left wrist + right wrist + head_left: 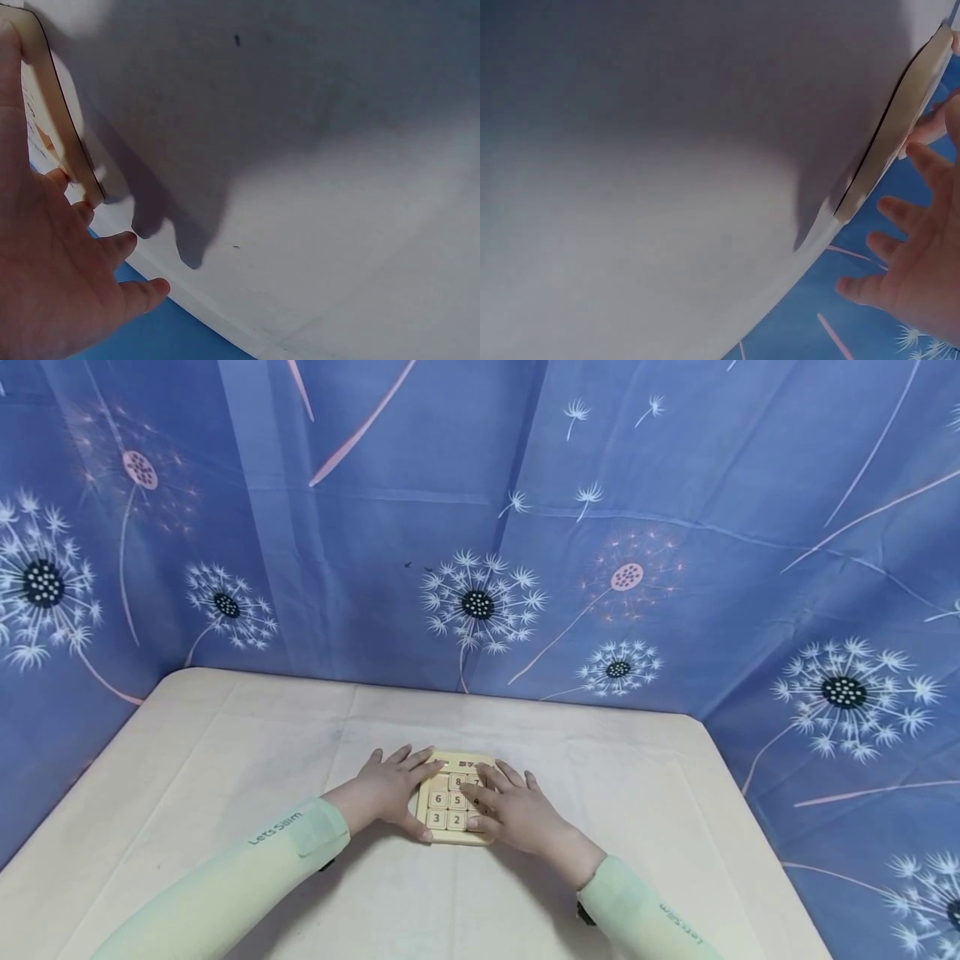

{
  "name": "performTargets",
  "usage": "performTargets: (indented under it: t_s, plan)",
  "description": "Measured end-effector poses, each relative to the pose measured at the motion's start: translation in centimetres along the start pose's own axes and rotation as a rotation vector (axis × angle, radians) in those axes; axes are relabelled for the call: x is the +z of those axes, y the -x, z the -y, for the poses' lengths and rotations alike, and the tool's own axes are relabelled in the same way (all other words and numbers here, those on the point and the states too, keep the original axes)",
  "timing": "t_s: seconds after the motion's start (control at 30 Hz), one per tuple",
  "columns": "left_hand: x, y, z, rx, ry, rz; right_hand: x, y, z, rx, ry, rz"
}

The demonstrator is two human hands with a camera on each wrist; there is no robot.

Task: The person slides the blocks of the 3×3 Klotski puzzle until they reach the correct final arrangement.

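The number board [459,839] lies flat on the desk [645,793], about midway between its left and right edges and well in from the far edge. The left hand [392,787] has its fingers spread wide — its thumb touches the board's near left corner and its pointing finger reaches the far left part. The right hand [525,810] is spread wide too, over the board's right side. I cannot tell how hard either one presses. The number tiles [457,800] have one gap, in the far left corner of their rows. The 8 tile [457,781] sits right next to it, with a right finger close by, so a small rub could push that tile over by mistake. The right thumb is on the near right corner of the rows, and if it pressed down there, that tile could get stuck. The right hand also hides some numbers, so it would be easy to mix them up. If the left hand's touch is too light, a hard push could make the whole board slip or turn on the desk — and then a tile might not slide straight.
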State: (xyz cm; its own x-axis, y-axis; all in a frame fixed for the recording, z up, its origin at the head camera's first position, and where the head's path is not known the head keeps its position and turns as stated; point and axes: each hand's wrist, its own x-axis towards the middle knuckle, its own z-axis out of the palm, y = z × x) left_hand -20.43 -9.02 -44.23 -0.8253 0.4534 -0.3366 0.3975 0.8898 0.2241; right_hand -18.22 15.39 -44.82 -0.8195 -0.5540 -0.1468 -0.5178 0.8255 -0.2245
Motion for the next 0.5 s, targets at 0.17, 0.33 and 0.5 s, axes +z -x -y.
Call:
performTargets:
  t_s: [0.17, 0.33, 0.5]
  plan:
    - [-0.06, 0.05, -0.06, -0.008, 0.002, 0.006, 0.07, -0.2, -0.03, 0.003, 0.0, 0.01]
    - [0.03, 0.08, -0.09, -0.011, 0.003, 0.007, 0.29, -0.33, 0.0, 0.007, 0.0, 0.013]
    - [0.03, -0.02, -0.1, -0.007, -0.004, -0.003, 0.41, -0.38, 0.04, 0.013, 0.008, -0.003]
